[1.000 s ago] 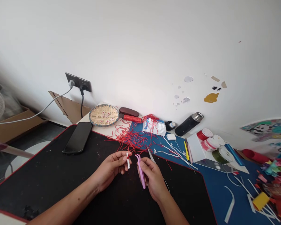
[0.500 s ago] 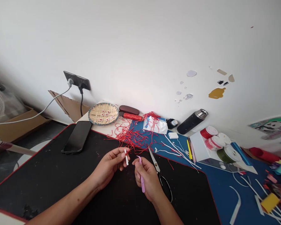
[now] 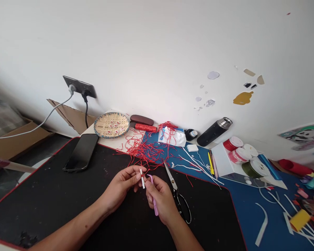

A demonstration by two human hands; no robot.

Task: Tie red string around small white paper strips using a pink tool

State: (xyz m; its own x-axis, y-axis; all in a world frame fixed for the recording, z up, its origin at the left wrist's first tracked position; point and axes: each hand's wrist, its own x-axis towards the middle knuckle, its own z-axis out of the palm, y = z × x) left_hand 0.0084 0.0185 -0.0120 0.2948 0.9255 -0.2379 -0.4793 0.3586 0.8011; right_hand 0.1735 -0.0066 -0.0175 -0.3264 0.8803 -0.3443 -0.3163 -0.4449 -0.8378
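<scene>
white roll (image 3: 142, 177) pinched upright in left hand (image 3: 122, 186) grip.

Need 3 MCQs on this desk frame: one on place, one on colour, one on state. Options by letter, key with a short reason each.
1. Where do the scissors lie?
A. in the woven basket
B. on the black mat, just right of the right hand
C. on top of the phone

2. What colour are the tweezers in the right hand?
A. pink
B. green
C. black

3. What state is the left hand in?
A. flat and empty on the mat
B. pinching a small white roll between its fingertips
C. gripping the flask

Key:
1 B: the scissors rest on the black mat beside the right hand, blades pointing toward the red threads.
2 A: the thin tool sticking out of the right fist is pink.
3 B: the white roll stands upright between the left fingertips, above the mat.
</scene>
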